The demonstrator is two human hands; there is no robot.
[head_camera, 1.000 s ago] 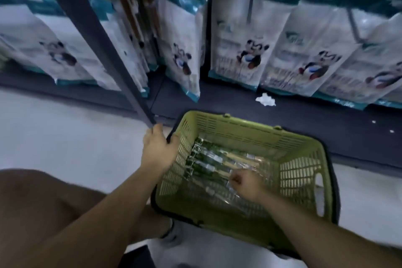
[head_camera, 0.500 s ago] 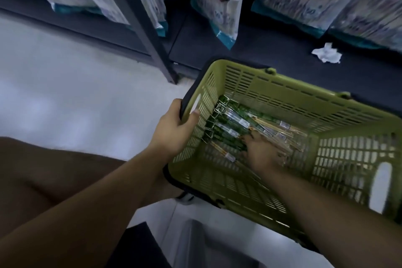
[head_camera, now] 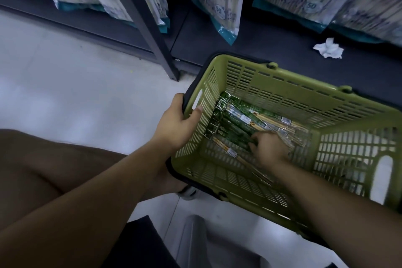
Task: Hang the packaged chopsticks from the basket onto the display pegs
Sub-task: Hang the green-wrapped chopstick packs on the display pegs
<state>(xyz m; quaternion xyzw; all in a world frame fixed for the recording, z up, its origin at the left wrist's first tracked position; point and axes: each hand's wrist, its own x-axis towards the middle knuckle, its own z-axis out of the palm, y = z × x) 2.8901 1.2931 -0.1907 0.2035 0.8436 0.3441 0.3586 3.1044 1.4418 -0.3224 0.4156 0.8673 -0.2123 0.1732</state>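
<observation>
A green plastic basket (head_camera: 282,85) stands on the floor in front of a dark shelf. Several packaged chopsticks (head_camera: 237,122), in green and clear wrappers, lie on its bottom. My left hand (head_camera: 176,124) grips the basket's left rim, thumb inside the wall. My right hand (head_camera: 268,148) reaches down into the basket and rests on the packs, fingers curled among them; whether it has a firm hold on one pack is unclear. No display pegs are in view.
Large white and teal bags (head_camera: 219,0) hang or stand along the dark shelf (head_camera: 261,45) behind the basket. A crumpled white paper (head_camera: 328,48) lies on the shelf. A dark upright post (head_camera: 148,24) stands left of the basket. My knee (head_camera: 43,172) is at lower left.
The view has tilted further down and closer to the basket. My right hand has shifted slightly among the packs; my left hand keeps its hold on the rim.
</observation>
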